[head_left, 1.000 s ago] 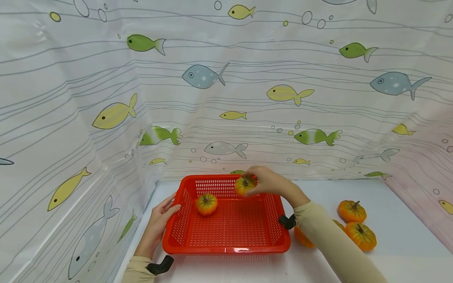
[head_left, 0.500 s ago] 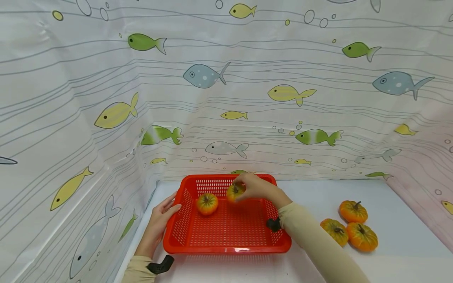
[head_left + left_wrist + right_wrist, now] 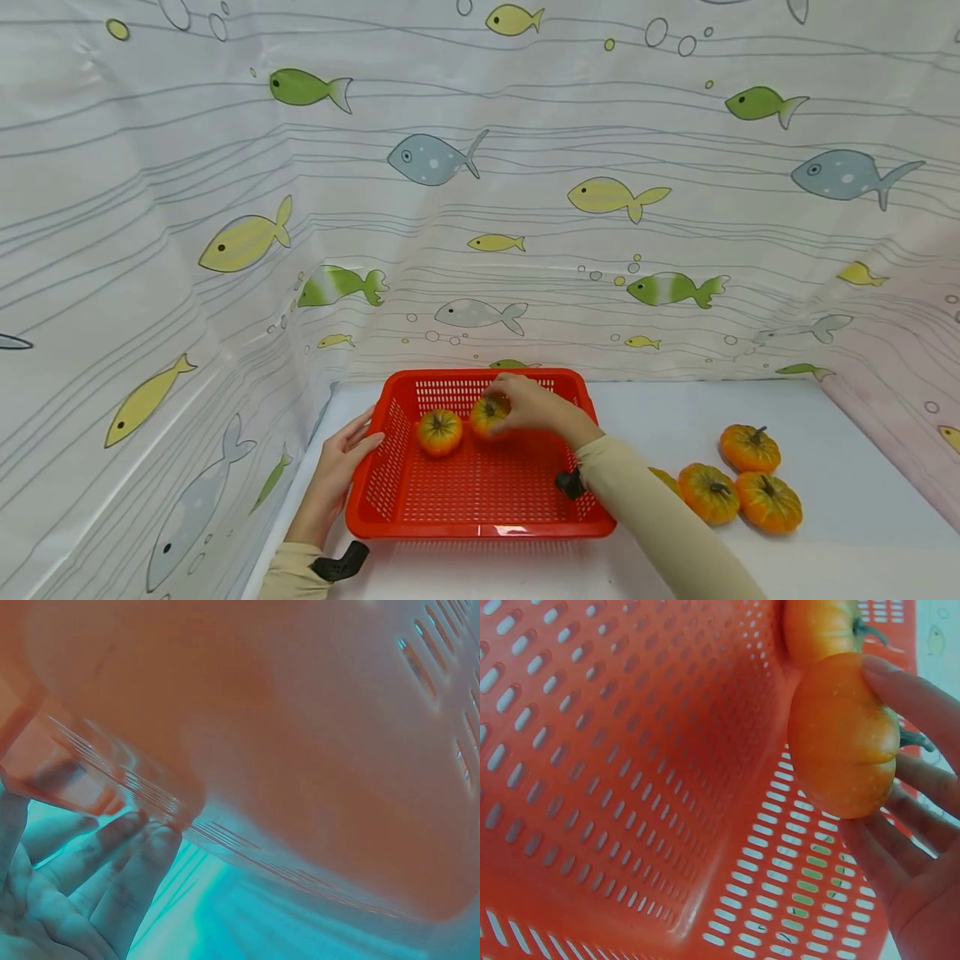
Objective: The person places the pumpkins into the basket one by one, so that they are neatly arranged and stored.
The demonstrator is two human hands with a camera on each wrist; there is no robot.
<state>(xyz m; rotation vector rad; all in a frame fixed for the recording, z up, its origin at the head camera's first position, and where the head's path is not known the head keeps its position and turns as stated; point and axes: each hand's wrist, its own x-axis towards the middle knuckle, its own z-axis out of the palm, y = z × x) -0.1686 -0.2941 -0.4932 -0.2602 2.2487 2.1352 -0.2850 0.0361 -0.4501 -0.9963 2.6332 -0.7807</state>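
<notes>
A red plastic basket (image 3: 480, 531) with slotted walls sits on the table. My left hand (image 3: 336, 467) is at its left side, thumb over the rim and fingertips touching the outside, as the left wrist view shows. Inside, near the back wall, my right hand (image 3: 536, 408) holds a small orange pumpkin (image 3: 844, 739) between thumb and fingers. Its stem points toward the palm in the right wrist view. Another small pumpkin (image 3: 439, 432) lies in the basket, just left of the held one. Whether the held pumpkin touches the basket floor cannot be told.
Several more small pumpkins (image 3: 768, 502) lie on the white table (image 3: 840, 467) right of the basket. One is partly hidden by my right sleeve (image 3: 660, 517). A fish-patterned curtain (image 3: 525, 167) stands behind and at both sides.
My right hand has carried its pumpkin left and lower, close to the pumpkin in the basket. The left hand and the basket stay in place.
</notes>
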